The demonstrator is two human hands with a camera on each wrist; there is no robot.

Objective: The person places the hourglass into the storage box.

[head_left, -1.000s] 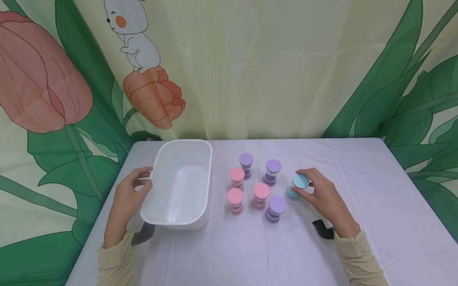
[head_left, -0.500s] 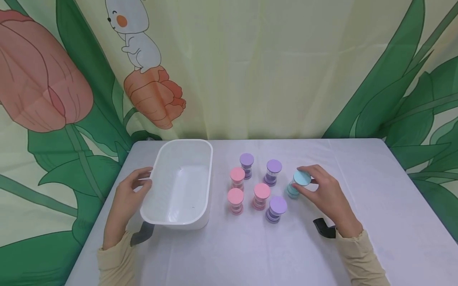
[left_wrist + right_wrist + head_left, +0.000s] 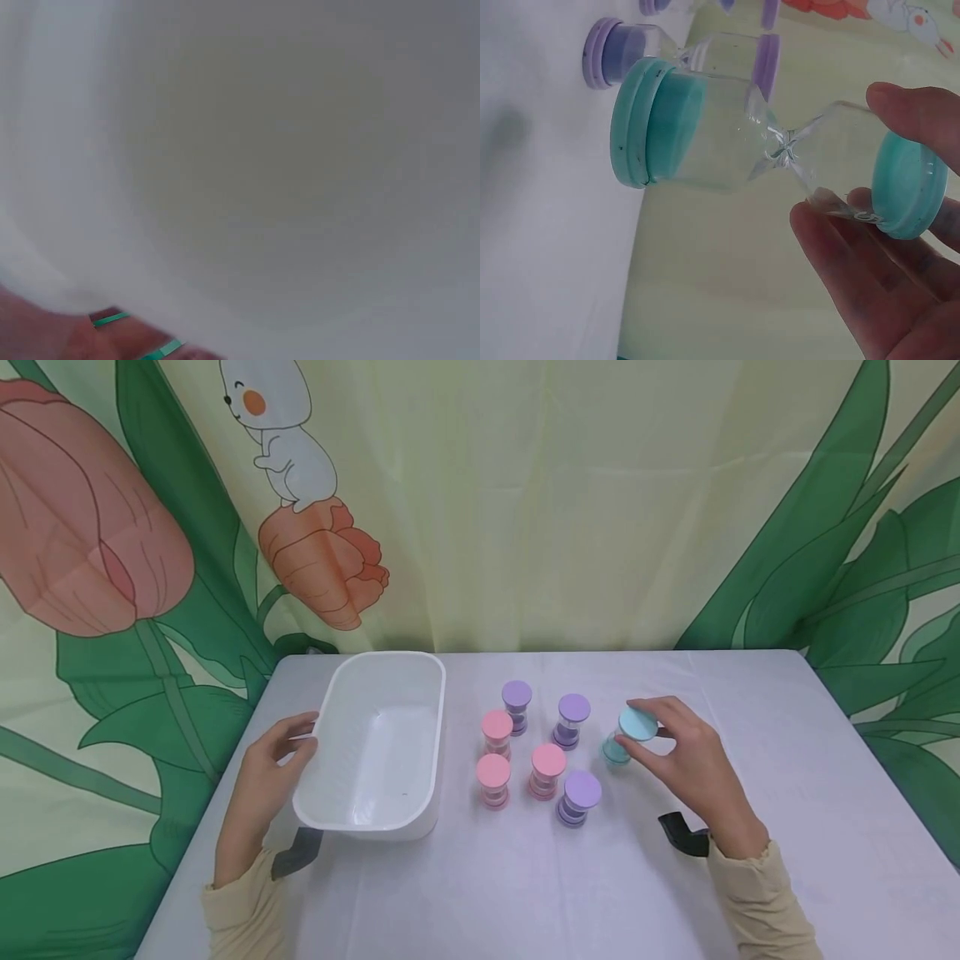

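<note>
A turquoise hourglass (image 3: 637, 724) is pinched near its upper cap by my right hand (image 3: 693, 760), at the right end of a group of hourglasses. In the right wrist view its turquoise sand (image 3: 676, 124) lies in the lower bulb, and thumb and fingers grip the opposite cap. It leans a little in the head view. My left hand (image 3: 266, 777) rests with relaxed fingers against the left rim of a white plastic tub (image 3: 441, 735). The tub's pale wall (image 3: 67, 150) fills most of the left wrist view and hides much of that hand.
Left of the held hourglass stand pink hourglasses (image 3: 548, 762) and purple hourglasses (image 3: 582, 792), several in all, close together. They are on a white tablecloth (image 3: 480, 893). A printed curtain (image 3: 585, 510) hangs behind the table's far edge.
My right hand has moved slightly up and to the right in the head view, and the turquoise hourglass has gone with it. The left hand and the tub look almost the same.
</note>
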